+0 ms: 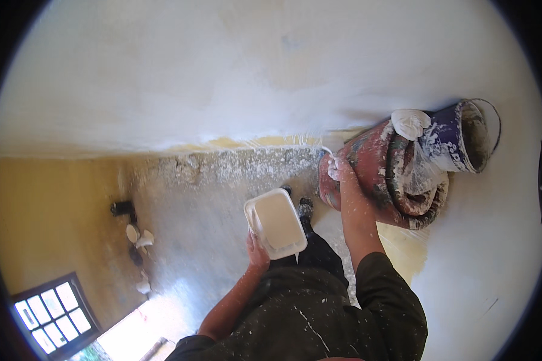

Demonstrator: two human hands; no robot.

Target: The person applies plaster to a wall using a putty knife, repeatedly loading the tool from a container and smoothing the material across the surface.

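My left hand grips the side of a white rectangular plastic tub, holding it in front of my body. Pale cream liquid paint lies inside, and drips hang from the tub's near rim. My right hand reaches forward, closed round a tool with a bent white wire, like a paint roller frame. Its working end is hard to make out against the foot of the wall. There, whitish coating meets a strip of yellow with white streaks. White specks cover both forearms.
Just right of my right hand stands a rolled, paint-stained red mat. A purple and white bucket and a white bundle rest on it. Splattered floor lies below. Small items line the left wall, near a window.
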